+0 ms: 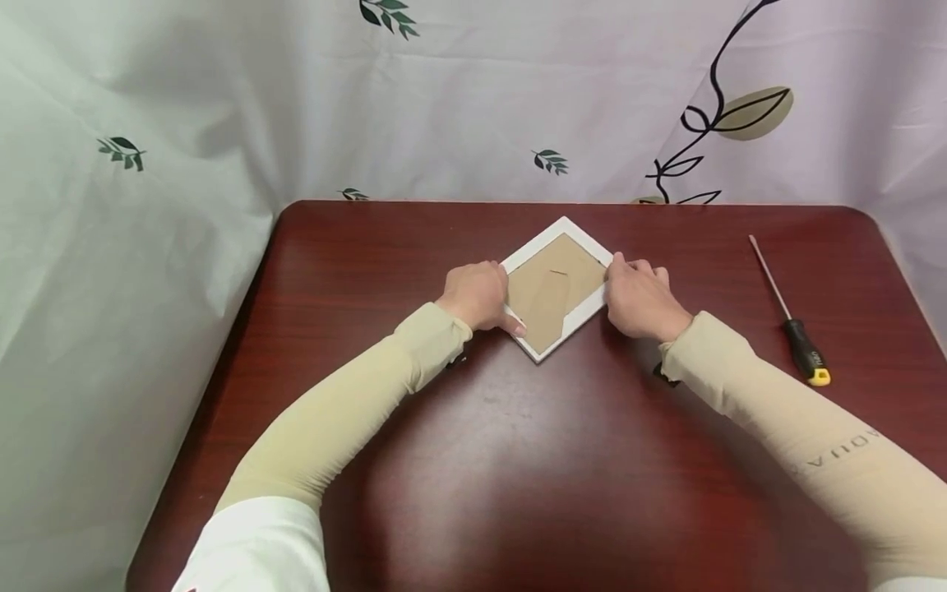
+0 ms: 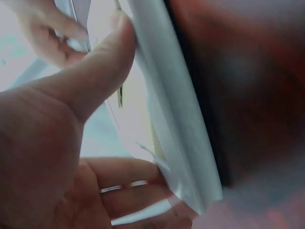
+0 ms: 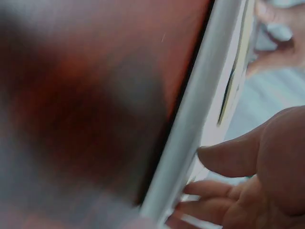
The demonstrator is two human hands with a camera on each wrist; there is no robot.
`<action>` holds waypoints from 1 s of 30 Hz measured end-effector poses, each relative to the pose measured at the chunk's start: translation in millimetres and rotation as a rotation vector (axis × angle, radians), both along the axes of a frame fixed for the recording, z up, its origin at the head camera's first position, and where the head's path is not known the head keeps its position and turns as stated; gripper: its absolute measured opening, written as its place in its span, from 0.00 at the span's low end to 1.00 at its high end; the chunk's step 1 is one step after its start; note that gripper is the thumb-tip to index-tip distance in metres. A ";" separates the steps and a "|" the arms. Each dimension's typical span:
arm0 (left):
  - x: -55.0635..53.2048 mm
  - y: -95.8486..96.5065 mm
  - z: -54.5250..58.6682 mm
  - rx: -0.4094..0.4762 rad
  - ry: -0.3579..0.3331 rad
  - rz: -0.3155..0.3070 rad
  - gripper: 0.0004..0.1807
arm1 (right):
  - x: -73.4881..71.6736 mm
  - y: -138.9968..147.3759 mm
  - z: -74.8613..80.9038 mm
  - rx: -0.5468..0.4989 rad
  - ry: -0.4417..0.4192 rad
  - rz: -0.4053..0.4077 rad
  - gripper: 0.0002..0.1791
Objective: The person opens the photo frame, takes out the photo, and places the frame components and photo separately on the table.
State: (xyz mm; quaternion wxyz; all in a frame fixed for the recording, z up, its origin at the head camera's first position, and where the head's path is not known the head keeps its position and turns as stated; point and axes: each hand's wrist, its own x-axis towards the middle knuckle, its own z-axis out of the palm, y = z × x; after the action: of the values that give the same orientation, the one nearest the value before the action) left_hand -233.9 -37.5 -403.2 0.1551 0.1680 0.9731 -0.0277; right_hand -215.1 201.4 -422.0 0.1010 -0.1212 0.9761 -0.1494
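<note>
A white picture frame (image 1: 558, 288) lies back up on the table, turned like a diamond. Its tan backing board (image 1: 525, 284) carries a stand leg (image 1: 550, 316) folded flat. On the left, my left hand (image 1: 477, 294) grips the frame's side, thumb along the near edge. My right hand (image 1: 640, 299) holds the right corner. The left wrist view shows the left thumb (image 2: 109, 62) across the white rim, with fingers by a corner. In the right wrist view the right thumb (image 3: 233, 155) presses the rim. The frame's front is hidden.
A screwdriver (image 1: 795, 329) with a black and yellow handle lies on the right of the dark red table (image 1: 518, 477). Behind the table hangs a pale curtain (image 1: 459, 107) with a leaf print.
</note>
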 end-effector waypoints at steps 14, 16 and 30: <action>39.4 25.0 -12.7 -0.027 0.207 -0.038 0.38 | -33.3 21.8 -1.7 -0.049 0.018 0.213 0.31; 44.2 31.4 -15.7 -0.045 0.249 -0.038 0.37 | -39.4 20.3 -0.9 -0.050 -0.015 0.220 0.30; 70.6 66.0 -36.2 -0.127 0.617 -0.024 0.35 | -66.2 6.9 5.2 -0.008 -0.054 0.253 0.18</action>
State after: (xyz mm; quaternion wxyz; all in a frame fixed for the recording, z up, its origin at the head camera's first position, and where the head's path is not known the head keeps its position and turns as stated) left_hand -163.3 28.5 -439.5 -0.1377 0.1533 0.9685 -0.1400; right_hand -281.3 208.3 -416.8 0.1450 -0.2394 0.9494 -0.1425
